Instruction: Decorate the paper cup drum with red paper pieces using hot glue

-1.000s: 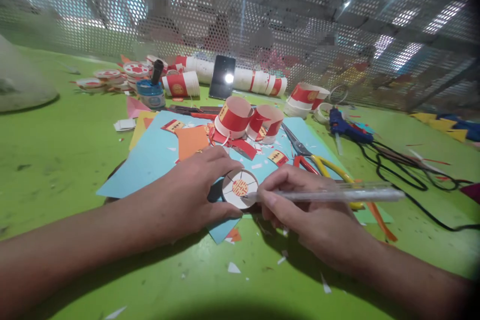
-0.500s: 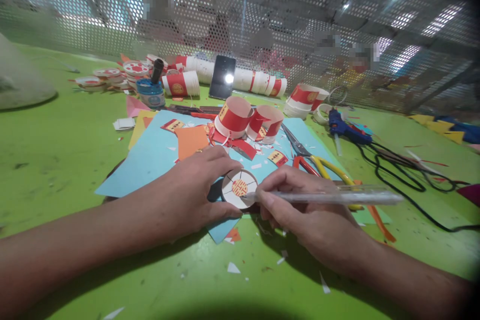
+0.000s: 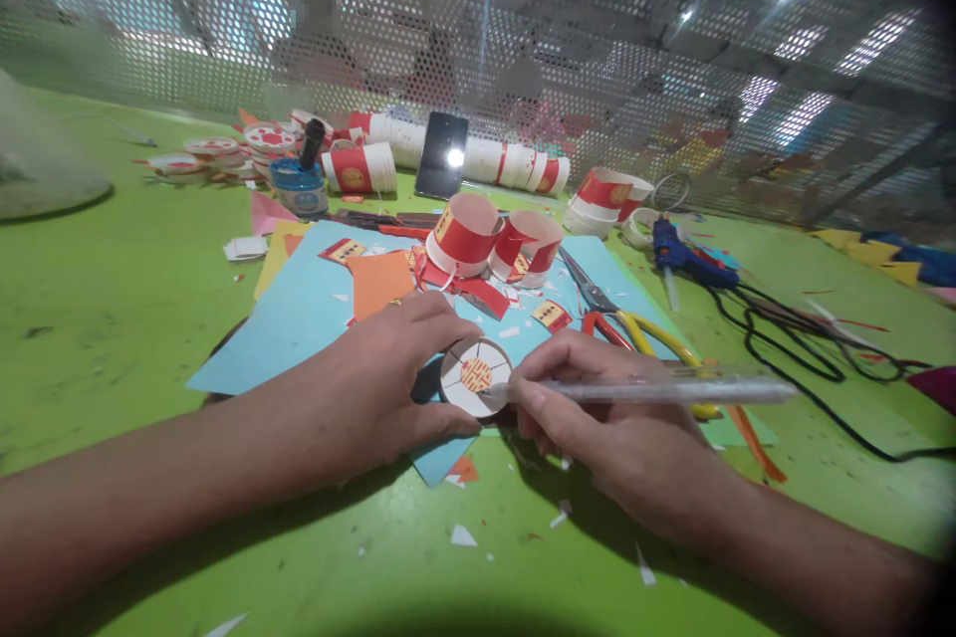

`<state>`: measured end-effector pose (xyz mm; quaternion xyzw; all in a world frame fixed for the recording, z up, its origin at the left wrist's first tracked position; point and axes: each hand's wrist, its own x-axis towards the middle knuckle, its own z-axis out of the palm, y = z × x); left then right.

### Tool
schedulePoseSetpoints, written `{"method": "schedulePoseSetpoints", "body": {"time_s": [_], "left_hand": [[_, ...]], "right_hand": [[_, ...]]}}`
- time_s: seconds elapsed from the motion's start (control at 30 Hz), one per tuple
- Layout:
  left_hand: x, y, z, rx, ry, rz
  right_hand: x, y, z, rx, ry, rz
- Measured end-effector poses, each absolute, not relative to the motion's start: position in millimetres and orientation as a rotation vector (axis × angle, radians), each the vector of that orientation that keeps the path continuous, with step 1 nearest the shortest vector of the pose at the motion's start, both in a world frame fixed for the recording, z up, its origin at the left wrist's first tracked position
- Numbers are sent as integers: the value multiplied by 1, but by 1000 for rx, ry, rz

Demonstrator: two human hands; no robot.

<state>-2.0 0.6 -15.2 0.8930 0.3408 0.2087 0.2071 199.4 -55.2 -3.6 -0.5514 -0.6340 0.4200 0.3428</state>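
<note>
A small round white disc [image 3: 457, 395] with a raised rim carries a yellow-and-red patterned circle and dark lines running out from it. It looks like the bottom of a paper cup. My left hand [image 3: 403, 363] grips its left side between thumb and fingers. In my right hand [image 3: 590, 408] is a clear-barrelled pen [image 3: 672, 390], pinched near the tip. The tip rests on the disc, by the patterned circle's lower right edge. Beneath lie light blue paper sheets [image 3: 276, 318] and an orange paper piece [image 3: 382, 286].
Behind my hands stand cut red-and-white paper cup rings [image 3: 467, 234]. Scissors [image 3: 590, 281] with yellow handles lie to the right, beyond them a blue glue gun [image 3: 691, 254] with a black cord. A blue jar [image 3: 299, 187], a phone [image 3: 442, 155] and stacked cups [image 3: 515, 164] line the back.
Hardly anything differs. The whole view has shifted very slightly; both hands keep their hold, and the pen tip stays at nearly the same spot on the disc.
</note>
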Motion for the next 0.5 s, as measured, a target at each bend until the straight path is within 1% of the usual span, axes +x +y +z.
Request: {"method": "schedulePoseSetpoints", "body": {"time_s": [0.5], "left_hand": [[-1, 2, -16, 2485, 939, 591]], "right_hand": [[200, -56, -3, -1436, -1645, 1053]]}}
